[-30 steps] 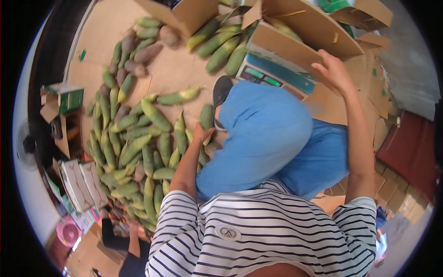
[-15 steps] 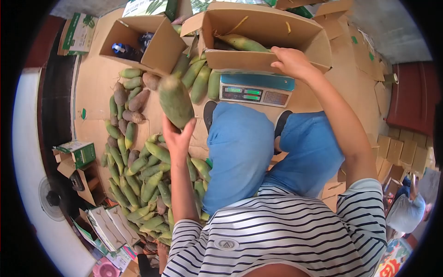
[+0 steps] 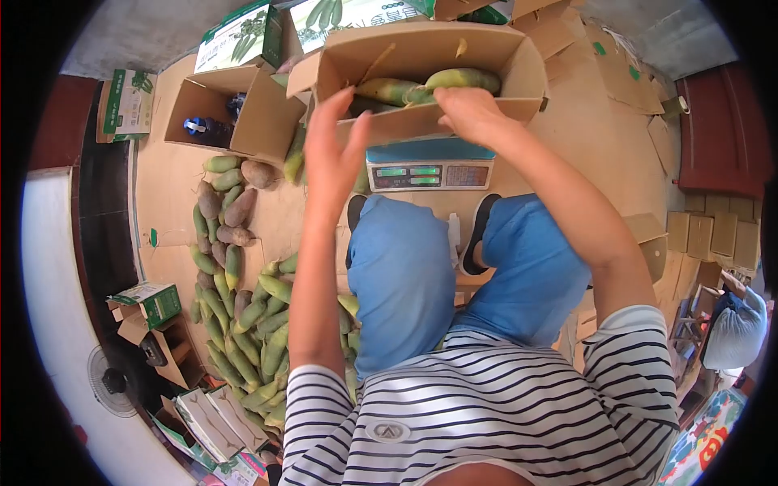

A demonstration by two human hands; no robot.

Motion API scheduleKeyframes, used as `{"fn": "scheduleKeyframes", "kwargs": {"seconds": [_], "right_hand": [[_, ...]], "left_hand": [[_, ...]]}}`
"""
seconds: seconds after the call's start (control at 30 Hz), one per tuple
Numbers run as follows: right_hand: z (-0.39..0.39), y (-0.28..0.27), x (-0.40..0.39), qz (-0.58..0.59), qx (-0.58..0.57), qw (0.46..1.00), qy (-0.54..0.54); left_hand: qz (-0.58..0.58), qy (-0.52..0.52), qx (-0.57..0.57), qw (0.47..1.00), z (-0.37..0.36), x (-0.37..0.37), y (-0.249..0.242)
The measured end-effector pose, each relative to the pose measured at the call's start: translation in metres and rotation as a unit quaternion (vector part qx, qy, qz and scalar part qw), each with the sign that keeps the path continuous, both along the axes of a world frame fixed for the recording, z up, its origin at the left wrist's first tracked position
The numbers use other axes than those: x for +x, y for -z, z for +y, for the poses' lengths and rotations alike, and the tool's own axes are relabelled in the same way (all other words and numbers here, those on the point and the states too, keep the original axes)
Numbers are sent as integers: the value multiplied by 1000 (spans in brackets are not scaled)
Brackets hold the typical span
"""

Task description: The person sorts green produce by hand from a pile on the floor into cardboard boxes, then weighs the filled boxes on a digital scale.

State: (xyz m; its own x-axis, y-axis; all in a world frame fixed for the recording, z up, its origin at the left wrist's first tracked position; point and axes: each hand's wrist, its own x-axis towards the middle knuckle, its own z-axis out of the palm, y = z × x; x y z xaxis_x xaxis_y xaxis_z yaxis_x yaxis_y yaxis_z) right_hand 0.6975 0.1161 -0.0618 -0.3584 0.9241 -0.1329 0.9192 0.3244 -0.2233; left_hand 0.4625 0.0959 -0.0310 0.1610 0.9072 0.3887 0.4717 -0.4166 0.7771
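Note:
A long open cardboard box (image 3: 405,127) rests on a blue-topped digital scale (image 3: 429,174) in front of my knees. Inside it lie green radishes, among them a paler radish (image 3: 463,78) at the right and a darker one (image 3: 385,91) at the left. My right hand (image 3: 472,113) is closed over the box's front wall, thumb outside and fingers inside, close to the radish ends. My left hand (image 3: 332,158) is empty, with thumb and fingers apart, at the box's front left corner. Its fingers hide part of that corner.
Many green radishes (image 3: 251,324) are piled on the floor at left, with several brownish roots (image 3: 241,208) beyond. A smaller box (image 3: 271,117) holding blue-capped bottles stands left of the scale. Printed cartons (image 3: 239,36) stand behind. Another person (image 3: 736,328) is at far right.
The large green radish has left my left hand, and a second radish now shows inside the box. My left hand has moved forward to the box. The whole view has shifted slightly.

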Motion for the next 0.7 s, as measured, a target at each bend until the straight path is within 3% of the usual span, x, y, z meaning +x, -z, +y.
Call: {"fn": "scheduleKeyframes", "kwargs": {"seconds": [0.07,0.13,0.27,0.4,0.57,0.7], "right_hand": [[2,-1,2,5,-24,999,23],[2,-2,4,0,-33,999,6],[2,-2,4,-6,-52,999,12],[2,-4,8,28,-26,999,-11],[17,-15,14,83,16,996,14],[8,-41,7,62,25,997,40]], "left_hand": [[-45,-40,-63,996,-25,-40,39],[-20,-83,-131,988,-59,-78,79],[123,-79,-347,926,-156,-161,197],[226,-55,-439,868,-238,-189,246],[204,-120,-480,845,-271,-171,222],[180,-118,-504,836,-292,-165,253]]}}
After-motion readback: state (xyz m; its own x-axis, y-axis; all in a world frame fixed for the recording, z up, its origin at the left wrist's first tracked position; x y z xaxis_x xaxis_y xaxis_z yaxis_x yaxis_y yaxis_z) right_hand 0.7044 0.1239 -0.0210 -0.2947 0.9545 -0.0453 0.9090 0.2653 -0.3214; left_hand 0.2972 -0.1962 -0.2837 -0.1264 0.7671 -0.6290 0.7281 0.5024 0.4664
